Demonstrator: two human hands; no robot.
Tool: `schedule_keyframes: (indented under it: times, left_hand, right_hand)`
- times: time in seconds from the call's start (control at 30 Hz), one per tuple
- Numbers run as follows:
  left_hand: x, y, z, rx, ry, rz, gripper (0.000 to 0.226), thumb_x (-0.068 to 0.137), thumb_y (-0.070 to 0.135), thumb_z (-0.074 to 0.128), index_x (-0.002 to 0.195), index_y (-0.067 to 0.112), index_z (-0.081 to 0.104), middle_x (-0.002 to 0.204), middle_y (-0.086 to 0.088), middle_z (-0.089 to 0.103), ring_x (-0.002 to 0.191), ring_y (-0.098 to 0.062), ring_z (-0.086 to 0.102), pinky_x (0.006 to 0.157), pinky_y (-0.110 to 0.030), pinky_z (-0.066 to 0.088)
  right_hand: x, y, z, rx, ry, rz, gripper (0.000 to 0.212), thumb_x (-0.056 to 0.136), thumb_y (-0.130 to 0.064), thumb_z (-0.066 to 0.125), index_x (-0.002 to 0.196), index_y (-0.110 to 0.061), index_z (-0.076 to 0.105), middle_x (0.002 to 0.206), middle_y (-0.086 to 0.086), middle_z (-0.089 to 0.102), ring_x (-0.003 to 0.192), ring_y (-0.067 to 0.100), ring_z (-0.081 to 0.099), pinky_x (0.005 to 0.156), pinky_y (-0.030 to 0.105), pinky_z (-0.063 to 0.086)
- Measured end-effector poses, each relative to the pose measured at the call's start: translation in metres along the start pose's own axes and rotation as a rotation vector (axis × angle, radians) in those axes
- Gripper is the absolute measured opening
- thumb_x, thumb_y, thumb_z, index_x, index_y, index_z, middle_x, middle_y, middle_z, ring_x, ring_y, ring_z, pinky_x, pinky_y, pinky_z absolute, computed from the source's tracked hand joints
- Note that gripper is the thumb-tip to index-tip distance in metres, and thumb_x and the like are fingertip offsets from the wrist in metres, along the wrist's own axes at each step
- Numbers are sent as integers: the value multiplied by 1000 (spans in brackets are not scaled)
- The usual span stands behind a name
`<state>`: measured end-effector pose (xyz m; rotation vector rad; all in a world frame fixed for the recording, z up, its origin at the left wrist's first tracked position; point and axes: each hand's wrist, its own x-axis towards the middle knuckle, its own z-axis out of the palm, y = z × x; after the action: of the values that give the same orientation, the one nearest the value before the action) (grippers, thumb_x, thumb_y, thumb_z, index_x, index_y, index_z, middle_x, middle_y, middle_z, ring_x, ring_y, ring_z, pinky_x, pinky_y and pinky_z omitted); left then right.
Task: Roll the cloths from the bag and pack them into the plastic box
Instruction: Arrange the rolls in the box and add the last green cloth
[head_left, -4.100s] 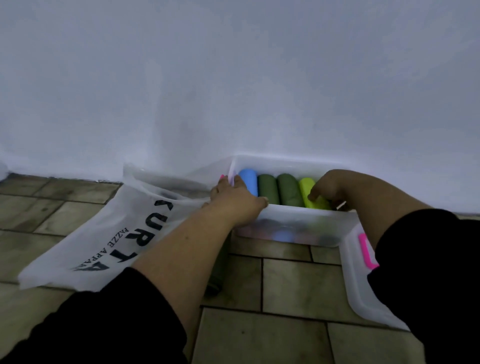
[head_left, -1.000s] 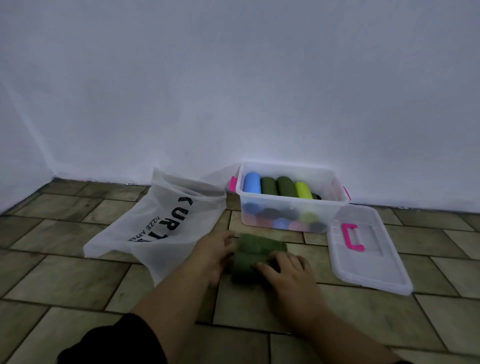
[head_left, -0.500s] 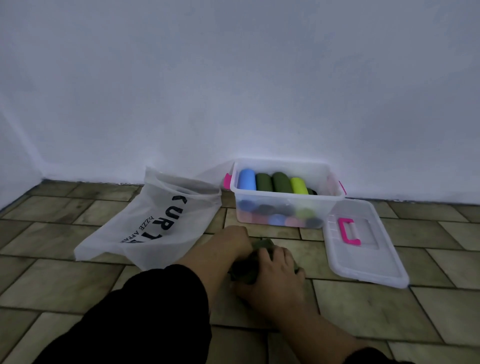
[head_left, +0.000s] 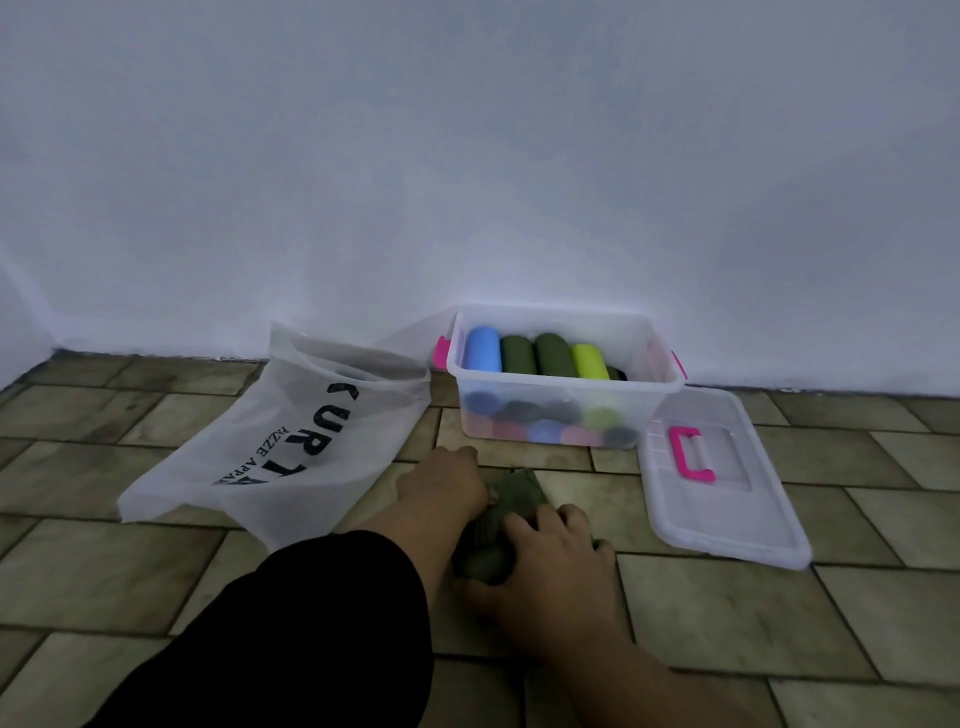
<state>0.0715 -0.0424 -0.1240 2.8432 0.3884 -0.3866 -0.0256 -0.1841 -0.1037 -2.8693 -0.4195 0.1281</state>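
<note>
So both hands are down on the tiled floor (head_left: 727, 623) working a dark green cloth (head_left: 514, 496), which sits a bit in front of the plastic box (head_left: 566, 410), not in it yet. The right hand (head_left: 550, 561) is curled over the top of the bunched, partly rolled end nearest the camera, fingers wrapped round it. The left hand (head_left: 441, 486) is just beside it on the left, fingers bent down onto the cloth's edge, though I can't tell exactly how tight that pinch is since the fingertips are hidden. A black sleeve (head_left: 311, 623) covers the left forearm. The clear box stands against the white wall (head_left: 467, 156) with its top row showing 4 rolled cloths side by side: 1 blue (head_left: 483, 349), 2 dark green (head_left: 535, 356) and 1 lime (head_left: 589, 362), with more rolls visible through the front wall underneath. Its lid (head_left: 737, 525) lies flat on the floor just right of the box, pink handle (head_left: 691, 453) up. The white bag (head_left: 291, 436) with black lettering lies slumped to the left of the box, near the left hand.
</note>
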Motion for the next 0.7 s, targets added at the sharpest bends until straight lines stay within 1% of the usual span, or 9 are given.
schedule_keyframes:
  times: [0.1,0.2,0.27,0.33,0.37,0.4,0.5,0.57,0.7]
  left_hand:
    - [-6,-3,1,-11,46,11,49,78,56,61,112,24,47,114,-6,54,101,-24,54,91,-43,47]
    - [-19,-10,6,-74,172,47,53,79,56,60,117,24,44,117,-6,54,101,-25,56,88,-43,48]
    - [-30,-13,5,-185,280,60,52,82,51,58,125,26,42,127,-5,51,107,-24,55,89,-40,47]
    - [-43,-13,-3,-330,383,104,43,87,39,55,125,26,44,130,-3,50,108,-20,54,90,-36,47]
    - [-50,-13,-7,-398,378,147,34,87,35,55,120,27,46,126,-1,52,103,-16,55,88,-33,48]
    - [-57,-13,-11,-456,320,197,26,87,31,56,112,30,48,118,1,54,97,-11,55,84,-31,50]
    - [-81,-16,-10,-486,51,317,18,83,27,59,95,36,48,104,9,53,90,-6,53,75,-25,48]
    - [-90,-19,-3,-434,18,356,17,86,25,59,98,34,50,110,7,52,96,-8,52,79,-23,43]
    - [-93,-20,-2,-395,9,377,21,92,28,53,113,28,57,117,3,51,102,-12,50,91,-29,42]
  right_hand:
    - [6,2,-5,-42,-67,-27,65,66,-82,40,112,-37,50,116,-3,51,117,25,36,91,47,34]
    - [13,10,-9,-74,-166,-69,71,65,-84,34,115,-35,50,119,0,50,117,24,37,91,46,34]
    - [16,13,-9,-77,-207,-78,70,68,-80,30,116,-34,50,122,3,49,116,24,38,91,46,33]
    - [18,14,-7,-76,-215,-91,68,70,-77,26,116,-33,50,123,4,48,115,24,39,90,45,33]
    - [19,13,-6,-78,-213,-96,68,71,-77,25,116,-33,49,123,5,48,114,24,40,89,45,33]
    - [20,13,-6,-80,-210,-97,68,71,-77,26,116,-32,49,124,5,48,115,25,40,90,46,33]
    - [22,14,-4,-78,-173,-93,65,77,-72,34,124,-28,42,131,4,47,118,25,42,93,47,35]
    - [22,14,-3,-81,-141,-102,58,80,-63,39,125,-27,39,132,3,47,118,25,43,92,45,36]
    - [22,15,-6,-39,-147,-98,53,80,-59,42,121,-26,39,129,2,50,114,23,45,89,42,39]
